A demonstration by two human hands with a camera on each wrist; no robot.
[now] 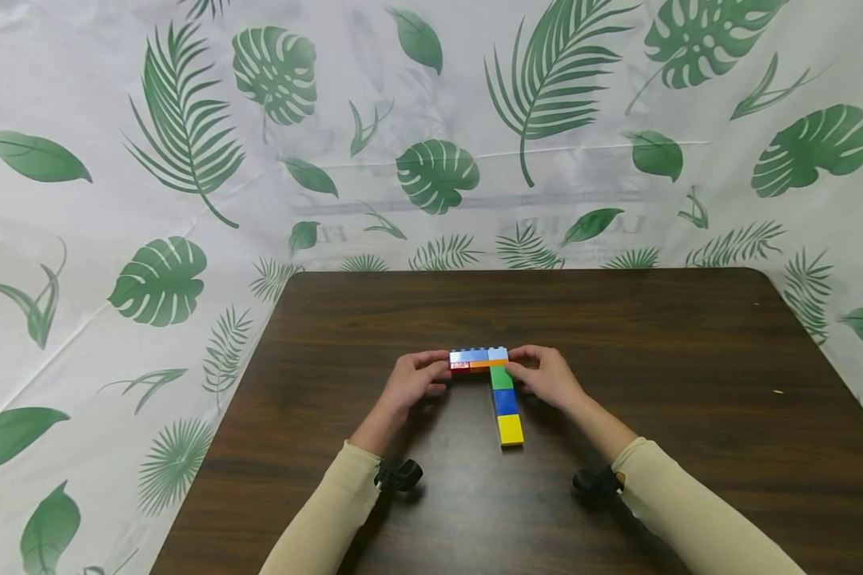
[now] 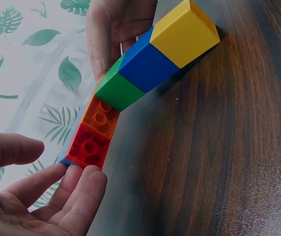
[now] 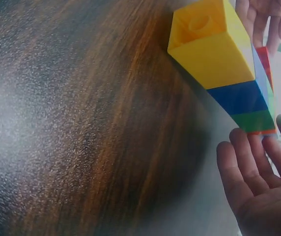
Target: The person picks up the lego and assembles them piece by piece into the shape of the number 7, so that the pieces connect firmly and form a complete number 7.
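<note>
Joined toy building bricks form an L on the table. Across its far side runs a light blue row [image 1: 470, 356] with studs along the far edge, attached to a red brick [image 2: 88, 145] and an orange brick [image 2: 100, 116] whose hollow undersides show in the left wrist view. A green brick [image 1: 501, 378], a dark blue brick [image 1: 505, 402] and a yellow brick [image 1: 511, 430] extend toward the person. My left hand [image 1: 415, 378] touches the red end with extended fingertips, thumb apart. At the opposite end, my right hand [image 1: 549, 378] touches the corner near the green brick with its fingertips.
The brown wood-grain table [image 1: 316, 319] lies beneath the bricks and hands. Behind it hangs a white sheet [image 1: 374, 88] printed with green leaves. A tiny pale speck [image 1: 778, 391] lies on the table's right side. Each wrist wears a black strap.
</note>
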